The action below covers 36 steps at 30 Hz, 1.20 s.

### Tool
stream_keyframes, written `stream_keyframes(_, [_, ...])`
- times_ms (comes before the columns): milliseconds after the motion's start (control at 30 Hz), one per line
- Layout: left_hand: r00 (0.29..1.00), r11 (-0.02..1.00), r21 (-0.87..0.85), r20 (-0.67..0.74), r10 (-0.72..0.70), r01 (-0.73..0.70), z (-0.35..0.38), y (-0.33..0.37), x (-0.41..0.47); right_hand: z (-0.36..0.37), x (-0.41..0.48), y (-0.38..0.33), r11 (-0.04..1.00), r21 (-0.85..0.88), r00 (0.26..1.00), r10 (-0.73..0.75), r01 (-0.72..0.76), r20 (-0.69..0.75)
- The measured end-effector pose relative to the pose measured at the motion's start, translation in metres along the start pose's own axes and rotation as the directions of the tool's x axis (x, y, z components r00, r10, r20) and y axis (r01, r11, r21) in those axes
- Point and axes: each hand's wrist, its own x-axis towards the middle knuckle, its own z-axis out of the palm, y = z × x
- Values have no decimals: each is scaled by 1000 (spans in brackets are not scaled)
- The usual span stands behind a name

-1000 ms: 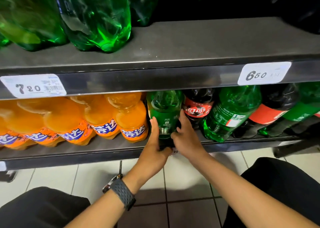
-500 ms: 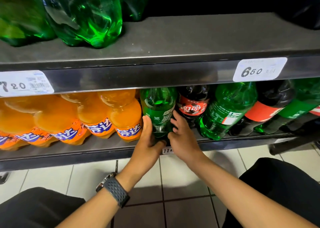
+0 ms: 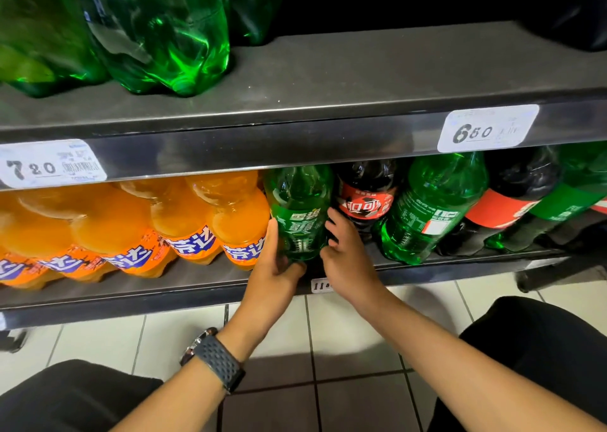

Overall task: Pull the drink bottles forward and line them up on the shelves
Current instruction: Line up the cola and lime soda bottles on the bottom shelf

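Above both hands, the upper shelf [image 3: 328,80] carries big green bottles [image 3: 157,37] up and to the left of the left hand [image 3: 276,267], a little back from the front edge, so that level may want pulling forward. Below it, the lower shelf [image 3: 164,287] holds the row being worked. Left of the left hand, the orange bottles [image 3: 184,221] stand packed together near the front edge; I judge that stretch done or nearly so. Right of the right hand [image 3: 348,261], a leaning green bottle [image 3: 430,208] and the tilted bottles beyond it [image 3: 512,208] lie over instead of standing, so they look left to do. The cola bottle [image 3: 364,198] just past the right hand's fingers sits further back. Between the two hands stands the held green bottle [image 3: 300,215], upright beside the last orange one. The left hand clasps its left side with the thumb at its base. The right hand curls round its right side. By my reckoning, this row is roughly half faced.
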Motion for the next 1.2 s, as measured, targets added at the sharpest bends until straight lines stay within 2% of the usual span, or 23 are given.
stream_keyframes(67, [997,999,12,-73,31,-31,7,-3,-2,-6,5,0,1000,6,1000,17,-17,-19])
stream_keyframes(167, [999,999,26,-23,39,-39,16,-6,-6,-8,5,-1,999,-52,997,15,-11,73])
stream_keyframes(233, [999,999,3,11,43,-43,14,-7,-3,-6,2,1,1000,-31,990,1,4,141])
stream_keyframes(300, [999,999,0,-19,40,-40,12,-6,0,-8,2,1,1000,-18,990,-4,7,138])
stream_keyframes(400, [981,998,40,-191,-46,54,16,-12,2,-16,-1,2,1000,-16,1000,23,-24,-15])
stream_keyframes(433, [975,993,43,-197,-100,110,20,-13,2,-19,-3,2,999,-10,995,42,-43,-88])
stream_keyframes(533, [985,982,82,-17,-171,171,40,-14,5,-30,-8,3,995,54,971,90,-80,-222])
stream_keyframes(667, [975,988,50,159,-155,149,66,-3,21,-51,-8,1,996,86,958,60,-37,-280])
stream_keyframes(833, [985,993,28,130,-116,114,84,5,40,-79,-11,15,976,168,914,194,-141,-358])
stream_keyframes(900, [984,992,17,128,-127,126,88,6,43,-96,-15,23,943,280,870,285,-180,-403])
stream_keyframes(967, [985,993,37,123,-119,116,91,6,43,-111,-20,29,914,354,862,333,-197,-381])
stream_keyframes(1033, [991,994,62,99,-91,85,95,3,39,-117,-20,34,927,329,897,293,-181,-331])
stream_keyframes(1100, [995,985,164,75,-59,46,101,0,32,-119,-15,37,954,236,903,259,-184,-344])
stream_keyframes(1200, [990,974,225,130,-46,16,115,-4,26,-132,-4,36,972,143,844,234,-187,-482])
